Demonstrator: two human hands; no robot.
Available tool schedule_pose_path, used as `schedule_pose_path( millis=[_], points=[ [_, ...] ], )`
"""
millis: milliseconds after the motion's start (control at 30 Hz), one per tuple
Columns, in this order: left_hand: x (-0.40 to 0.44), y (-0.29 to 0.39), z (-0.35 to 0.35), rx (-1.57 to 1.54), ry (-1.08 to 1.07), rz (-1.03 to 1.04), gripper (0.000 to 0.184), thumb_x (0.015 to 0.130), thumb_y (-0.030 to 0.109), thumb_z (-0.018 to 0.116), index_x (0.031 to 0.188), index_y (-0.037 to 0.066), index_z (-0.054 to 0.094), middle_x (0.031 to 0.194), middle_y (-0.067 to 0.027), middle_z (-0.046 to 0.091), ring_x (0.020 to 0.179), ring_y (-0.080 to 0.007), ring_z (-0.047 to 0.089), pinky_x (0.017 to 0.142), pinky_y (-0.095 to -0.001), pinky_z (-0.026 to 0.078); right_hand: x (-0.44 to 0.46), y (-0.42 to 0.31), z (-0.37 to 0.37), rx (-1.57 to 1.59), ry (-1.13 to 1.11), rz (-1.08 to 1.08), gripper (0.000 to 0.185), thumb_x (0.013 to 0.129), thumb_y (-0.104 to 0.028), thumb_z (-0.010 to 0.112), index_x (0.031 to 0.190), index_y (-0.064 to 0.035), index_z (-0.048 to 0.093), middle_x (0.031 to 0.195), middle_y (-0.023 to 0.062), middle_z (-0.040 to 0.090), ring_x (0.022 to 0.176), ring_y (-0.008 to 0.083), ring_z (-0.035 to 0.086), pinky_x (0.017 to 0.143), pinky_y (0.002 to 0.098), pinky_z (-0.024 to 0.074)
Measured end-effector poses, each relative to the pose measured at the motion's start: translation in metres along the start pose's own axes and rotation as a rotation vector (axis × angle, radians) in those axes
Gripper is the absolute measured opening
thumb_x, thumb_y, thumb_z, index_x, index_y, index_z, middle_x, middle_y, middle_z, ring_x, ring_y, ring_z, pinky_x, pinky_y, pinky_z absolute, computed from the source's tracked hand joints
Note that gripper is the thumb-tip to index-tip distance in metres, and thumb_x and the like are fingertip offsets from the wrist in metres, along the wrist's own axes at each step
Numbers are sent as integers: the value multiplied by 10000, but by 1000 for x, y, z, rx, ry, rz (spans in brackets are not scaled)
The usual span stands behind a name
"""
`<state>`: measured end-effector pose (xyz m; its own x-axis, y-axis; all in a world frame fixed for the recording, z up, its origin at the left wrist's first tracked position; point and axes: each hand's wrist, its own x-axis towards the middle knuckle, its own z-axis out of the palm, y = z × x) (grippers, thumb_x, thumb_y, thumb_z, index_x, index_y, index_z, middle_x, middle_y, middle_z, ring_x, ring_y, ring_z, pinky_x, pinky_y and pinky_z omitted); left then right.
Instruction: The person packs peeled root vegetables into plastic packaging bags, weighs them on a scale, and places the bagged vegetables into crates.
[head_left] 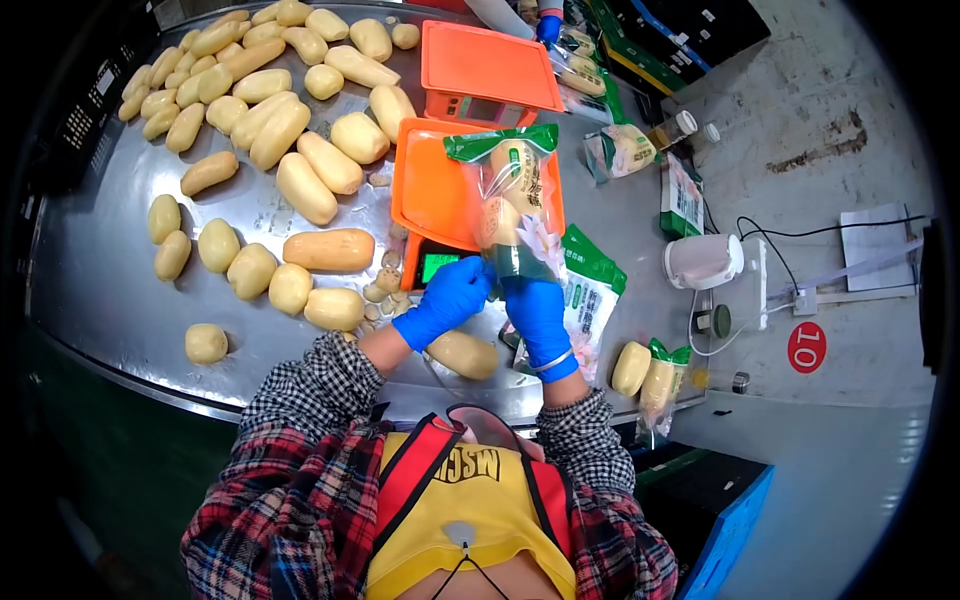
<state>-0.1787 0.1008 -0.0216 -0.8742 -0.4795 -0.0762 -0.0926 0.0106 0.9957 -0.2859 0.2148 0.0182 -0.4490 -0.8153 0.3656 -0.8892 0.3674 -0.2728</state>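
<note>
- The filled bag [518,205], clear film with green ends and pale roots inside, is held over the right part of the nearer orange scale [425,190]; whether the pan is touched cannot be told.
- Its near end is gripped by the closed fingers of the right hand [540,315].
- The fingers of the left hand [455,300] are curled together at the bag's near left corner; whether film is pinched there cannot be told.
- The near end is best kept gathered by both hands, with the roots' weight supported so that the film is not strained.
- The lit display [438,267], just beside the left hand, is best kept uncovered.
- Rightward movement is hemmed in by the flat printed bag [595,290], partly covered by the right hand.
- Below the left hand, a loose root [462,355] could be knocked.
- More room is offered by bare steel near the left edge of the table [100,290].
- At the far side, space is best left for a co-worker's gloved hand [548,28].
</note>
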Motion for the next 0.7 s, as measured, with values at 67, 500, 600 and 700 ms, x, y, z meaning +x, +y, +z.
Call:
schedule_pose_path(
  millis=[67, 500, 600, 700],
  points=[
    [-7, 21, -10, 103, -26, 141, 219, 879, 239, 561, 770, 54, 604, 695, -157, 620, 612, -297, 628, 554, -389, 473, 6, -5, 2, -49, -106, 40, 578, 731, -99, 678, 1283, -105, 505, 1126, 192, 611, 1006, 329, 608, 810, 391, 502],
    [-12, 2, -2, 167, -9, 117, 270, 917, 272, 561, 779, 41, 581, 651, -151, 581, 575, -313, 593, 534, -392, 463, 37, 3, 29, 341, -73, 161, 756, 741, -93, 658, 1396, -92, 281, 988, 189, 630, 874, 333, 619, 724, 390, 500],
    [-12, 5, -11, 160, -48, 106, 269, 921, 272, 557, 785, 42, 586, 650, -153, 584, 571, -312, 593, 540, -384, 474, 41, 3, 33, 297, -81, 153, 723, 746, -92, 656, 1378, -89, 303, 978, 186, 630, 869, 333, 618, 722, 390, 500],
    [1, -56, -2, -9, -31, 207, 194, 865, 268, 568, 780, 109, 638, 712, -133, 629, 631, -285, 614, 571, -393, 473, 42, 4, 37, 136, -117, 111, 691, 751, -92, 653, 1359, -86, 325, 969, 184, 629, 863, 332, 618, 720, 391, 499]
  ],
)
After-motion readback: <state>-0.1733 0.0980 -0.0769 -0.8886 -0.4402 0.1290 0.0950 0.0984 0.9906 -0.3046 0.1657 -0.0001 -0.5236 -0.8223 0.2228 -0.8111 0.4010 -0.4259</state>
